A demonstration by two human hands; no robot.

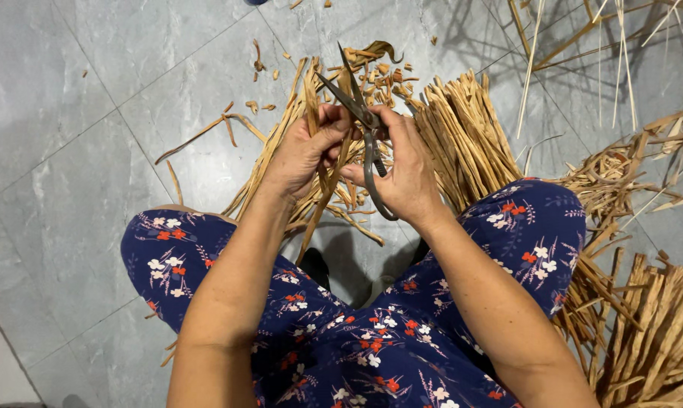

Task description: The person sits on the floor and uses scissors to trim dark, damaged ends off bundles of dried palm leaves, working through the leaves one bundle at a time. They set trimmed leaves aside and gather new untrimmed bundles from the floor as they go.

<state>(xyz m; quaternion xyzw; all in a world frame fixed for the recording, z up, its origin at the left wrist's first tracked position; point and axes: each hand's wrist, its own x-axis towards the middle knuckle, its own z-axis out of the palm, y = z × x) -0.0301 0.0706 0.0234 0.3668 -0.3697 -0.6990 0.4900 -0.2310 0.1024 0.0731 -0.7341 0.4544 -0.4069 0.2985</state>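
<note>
My right hand (406,170) grips the dark handles of a pair of metal scissors (354,106), whose blades are parted and point up and to the left. My left hand (305,147) pinches a long dried brown leaf strip (320,204) that hangs down between my knees, its upper end at the blades. Both hands meet over the floor in front of my lap, which is covered in dark blue flowered cloth (372,340).
A bundle of dried strips (466,140) lies on the grey tiled floor (92,113) just beyond my right hand. More strips are heaped at the right (651,332). Small cut scraps (379,75) litter the tiles ahead. Thin pale sticks (568,45) lie at the top right.
</note>
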